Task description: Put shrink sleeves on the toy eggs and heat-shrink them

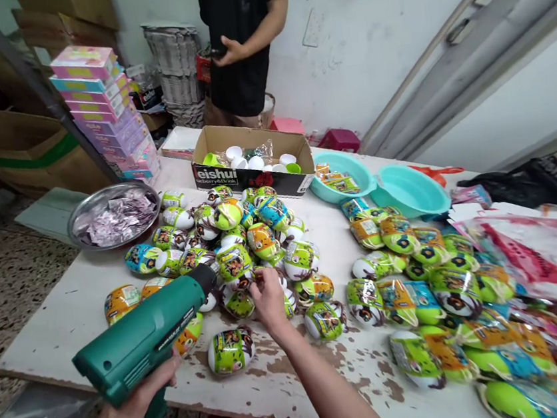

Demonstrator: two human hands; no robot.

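My left hand [143,392] is wrapped round the handle of a green heat gun [142,338], whose dark nozzle points up and right at a wrapped egg [234,262]. Just right of that nozzle, my right hand [268,297] has its fingers bent together at the lower edge of the same egg; what its fingertips pinch, if anything, is hidden. Many green, orange and blue wrapped eggs lie heaped around both hands. One separate egg [231,352] rests on the table in front of the heap.
A steel bowl of small packets [113,218] stands left, a carton of cups [253,161] behind the heap. Two turquoise basins [410,190] are at the back right. More wrapped eggs [397,303] spread over the right side. Across the table stands a person in black [240,45].
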